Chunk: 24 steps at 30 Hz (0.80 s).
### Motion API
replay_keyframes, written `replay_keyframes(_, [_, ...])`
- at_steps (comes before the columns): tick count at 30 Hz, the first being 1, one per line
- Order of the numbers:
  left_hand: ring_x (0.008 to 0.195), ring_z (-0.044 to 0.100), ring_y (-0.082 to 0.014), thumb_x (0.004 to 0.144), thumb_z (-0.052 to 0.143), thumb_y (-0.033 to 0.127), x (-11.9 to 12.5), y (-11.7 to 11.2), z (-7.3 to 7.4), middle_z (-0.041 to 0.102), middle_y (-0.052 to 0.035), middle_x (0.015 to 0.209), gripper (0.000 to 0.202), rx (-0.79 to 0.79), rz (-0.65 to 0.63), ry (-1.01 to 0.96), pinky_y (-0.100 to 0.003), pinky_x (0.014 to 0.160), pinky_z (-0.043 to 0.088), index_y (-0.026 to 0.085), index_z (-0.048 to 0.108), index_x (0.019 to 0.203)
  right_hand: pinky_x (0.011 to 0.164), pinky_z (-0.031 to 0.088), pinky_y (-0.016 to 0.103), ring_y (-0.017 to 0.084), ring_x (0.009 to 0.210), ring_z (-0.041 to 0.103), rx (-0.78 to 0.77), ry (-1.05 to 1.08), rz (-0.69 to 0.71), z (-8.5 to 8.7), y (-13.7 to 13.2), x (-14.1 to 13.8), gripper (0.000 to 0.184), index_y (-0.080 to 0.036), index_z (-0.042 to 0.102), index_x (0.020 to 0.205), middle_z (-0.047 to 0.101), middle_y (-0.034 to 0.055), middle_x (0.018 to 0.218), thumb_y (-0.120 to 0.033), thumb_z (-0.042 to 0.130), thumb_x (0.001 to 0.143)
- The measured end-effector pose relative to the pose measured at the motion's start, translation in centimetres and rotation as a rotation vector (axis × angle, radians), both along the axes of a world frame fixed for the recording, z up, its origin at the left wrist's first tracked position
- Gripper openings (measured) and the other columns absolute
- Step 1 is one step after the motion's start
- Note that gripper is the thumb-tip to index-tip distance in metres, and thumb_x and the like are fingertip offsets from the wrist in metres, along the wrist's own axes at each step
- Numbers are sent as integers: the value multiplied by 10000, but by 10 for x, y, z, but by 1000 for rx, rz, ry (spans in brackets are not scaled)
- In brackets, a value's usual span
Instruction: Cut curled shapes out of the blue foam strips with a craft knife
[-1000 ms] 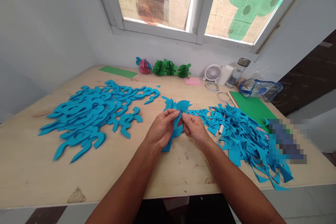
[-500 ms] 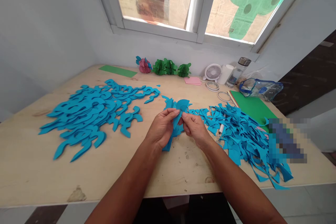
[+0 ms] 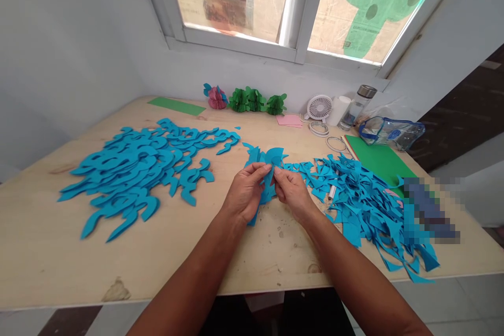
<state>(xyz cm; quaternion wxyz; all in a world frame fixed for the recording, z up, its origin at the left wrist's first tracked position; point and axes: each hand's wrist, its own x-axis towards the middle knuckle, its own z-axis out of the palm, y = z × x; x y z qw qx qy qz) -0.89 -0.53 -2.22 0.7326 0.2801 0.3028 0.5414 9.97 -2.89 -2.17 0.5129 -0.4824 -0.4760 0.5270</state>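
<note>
Both hands meet above the middle of the table, pinching a blue paper piece (image 3: 274, 156) with a rounded top. My left hand (image 3: 248, 189) is closed on its left side, thumb on top. My right hand (image 3: 290, 187) pinches its right edge between thumb and fingers. More blue paper (image 3: 253, 216) shows beneath and behind the hands; how it joins the held piece is hidden. Left of my hands lies a heap of wavy blue paper cutouts (image 3: 136, 168). To the right spreads a pile of blue paper scraps (image 3: 364, 197), with a white marker (image 3: 332, 192) among them.
Along the wall stand a pink paper ornament (image 3: 218, 98), several green paper ornaments (image 3: 255, 98), a small fan (image 3: 319, 108) and a glass bottle (image 3: 356, 107). Tape rolls (image 3: 318, 128), a clear pouch (image 3: 394, 134) and green sheets (image 3: 380, 160) lie at the right. The table's front edge (image 3: 271, 290) is near.
Both hands stay nearly in place, still pinching the blue paper piece. Its rounded top has shifted and turned slightly between the fingers. The heaps have not moved.
</note>
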Motion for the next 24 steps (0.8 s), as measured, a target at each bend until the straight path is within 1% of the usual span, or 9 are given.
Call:
replay_keyframes(3, [597, 506, -101, 563, 793, 227, 0, -1, 0, 585, 20, 610, 196, -7, 8, -1, -245, 634, 401, 150, 623, 625, 359, 113, 225, 52, 347, 179, 2, 1, -9, 1, 0, 0, 497, -183, 481, 572, 274, -103, 353, -649, 545, 732])
replay_keyframes(15, [606, 502, -98, 563, 797, 245, 2, -2, -1, 588, 30, 624, 204, -2, 21, 27, -252, 628, 379, 162, 619, 617, 362, 113, 228, 52, 354, 175, 10, 16, -17, 1, 0, 0, 499, -201, 406, 541, 302, -96, 359, -635, 549, 742])
replay_keyframes(18, [585, 494, -97, 558, 799, 244, 2, -2, 1, 575, 26, 604, 214, 1, 23, 34, -249, 608, 379, 154, 614, 618, 363, 118, 231, 56, 350, 182, 14, -6, -9, 3, -1, 1, 485, -188, 476, 564, 311, -95, 356, -633, 533, 748])
replay_keyframes(20, [576, 495, -101, 557, 797, 234, 0, -2, 3, 574, 23, 600, 212, 13, 53, 37, -249, 595, 384, 152, 621, 642, 367, 128, 233, 58, 346, 193, 15, -34, 3, 5, -1, 1, 481, -175, 526, 587, 321, -92, 354, -627, 527, 750])
replay_keyframes(24, [561, 502, -104, 562, 788, 210, -2, -1, 6, 571, 29, 595, 200, 38, 118, 43, -252, 580, 399, 158, 623, 663, 378, 147, 233, 58, 349, 209, 22, -83, 18, 6, -1, 1, 476, -175, 528, 567, 328, -85, 353, -614, 534, 750])
